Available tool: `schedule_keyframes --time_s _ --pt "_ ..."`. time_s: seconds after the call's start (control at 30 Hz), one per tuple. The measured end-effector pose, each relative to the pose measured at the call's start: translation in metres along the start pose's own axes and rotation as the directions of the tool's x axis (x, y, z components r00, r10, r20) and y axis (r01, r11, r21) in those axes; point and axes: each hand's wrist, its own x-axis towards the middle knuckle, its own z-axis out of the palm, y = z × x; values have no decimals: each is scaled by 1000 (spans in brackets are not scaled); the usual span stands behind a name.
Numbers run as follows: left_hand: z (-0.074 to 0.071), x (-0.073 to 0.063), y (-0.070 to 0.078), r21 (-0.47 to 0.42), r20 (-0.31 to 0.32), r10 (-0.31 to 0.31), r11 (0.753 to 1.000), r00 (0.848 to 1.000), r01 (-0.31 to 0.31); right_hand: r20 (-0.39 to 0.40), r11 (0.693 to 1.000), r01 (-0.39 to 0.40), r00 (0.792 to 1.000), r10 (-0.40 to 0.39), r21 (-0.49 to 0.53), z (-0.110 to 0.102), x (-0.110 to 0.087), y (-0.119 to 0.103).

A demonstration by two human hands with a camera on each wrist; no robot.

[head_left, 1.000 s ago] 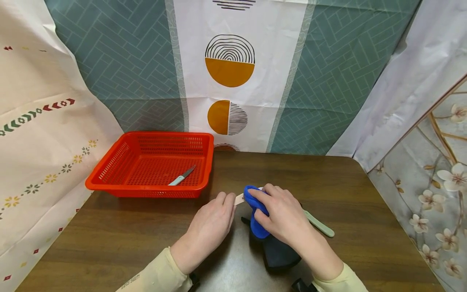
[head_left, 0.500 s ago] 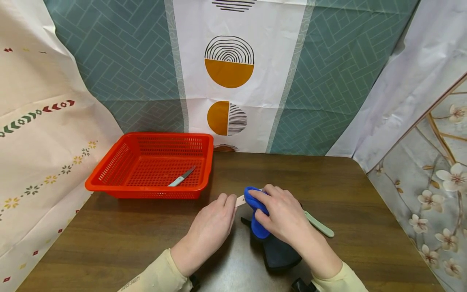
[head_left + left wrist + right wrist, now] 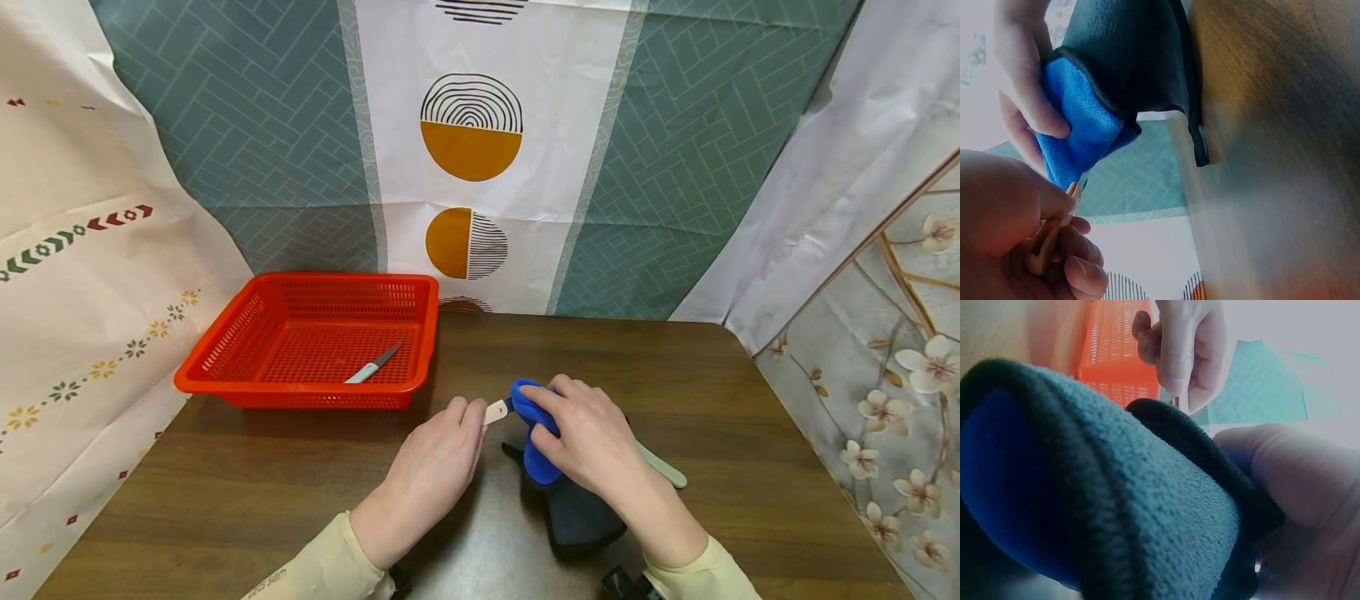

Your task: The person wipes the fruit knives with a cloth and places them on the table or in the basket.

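My left hand (image 3: pixel 429 468) grips a folding knife (image 3: pixel 496 412) by its pale pink handle, which points toward the right hand. A short piece of blade shows just past the handle; the rest is hidden in a cloth (image 3: pixel 542 460). This cloth is bright blue on one side and dark grey on the other, with a black edge. My right hand (image 3: pixel 588 433) pinches its folded blue part around the blade, thumb on the near side. In the left wrist view the dark part of the cloth (image 3: pixel 1125 56) hangs down to the table.
A red plastic basket (image 3: pixel 300 387) stands at the back left, with a light-blue-handled knife (image 3: pixel 372 364) in it. Behind my right hand a green knife handle (image 3: pixel 662 465) lies on the wooden table (image 3: pixel 585 346). Patterned curtains close off the back and both sides.
My right hand and the cloth have slid a little to the right, away from the pink handle, baring a bit of blade beside it. The left hand has barely moved.
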Motion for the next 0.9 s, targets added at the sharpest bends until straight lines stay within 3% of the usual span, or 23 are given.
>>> schedule_keyframes --time_s 0.33,0.57,0.9 --pt "-1 0 0 -5 12 -11 1000 1000 11 19 999 -48 999 48 -9 -1 1 7" --pt "-1 0 0 1 -3 -9 1000 1000 9 1 997 -71 998 71 -6 -2 1 12" --pt "0 0 -1 6 -28 1 1000 1000 0 38 992 -127 991 126 2 -7 2 21"
